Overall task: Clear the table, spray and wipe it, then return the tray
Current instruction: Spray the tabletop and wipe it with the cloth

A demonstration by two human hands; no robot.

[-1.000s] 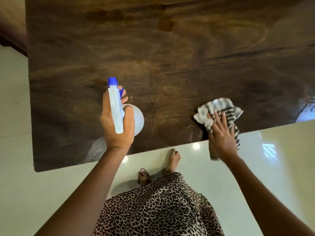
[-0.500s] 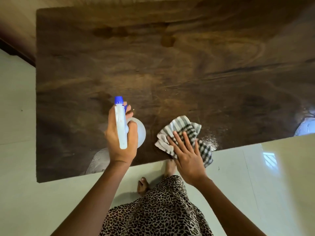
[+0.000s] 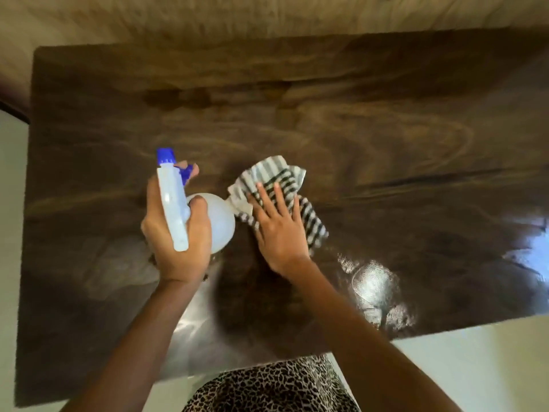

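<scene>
A dark wooden table [image 3: 386, 120] fills most of the view, with wet shiny patches near its front right edge. My left hand [image 3: 175, 233] grips a white spray bottle [image 3: 221, 224] with a blue nozzle, held above the table's middle left. My right hand [image 3: 279, 230] lies flat, fingers spread, pressing a black-and-white striped cloth [image 3: 273, 176] onto the tabletop just right of the bottle. No tray is in view.
Pale glossy floor tiles [image 3: 475, 367] lie in front of the table and along its left side. A light wooden surface [image 3: 178, 19] runs behind the table's far edge. My leopard-print clothing [image 3: 267, 388] touches the near edge.
My right hand has slid the cloth from the front right edge leftward and farther onto the table, up beside the bottle. The view has shifted forward over the table.
</scene>
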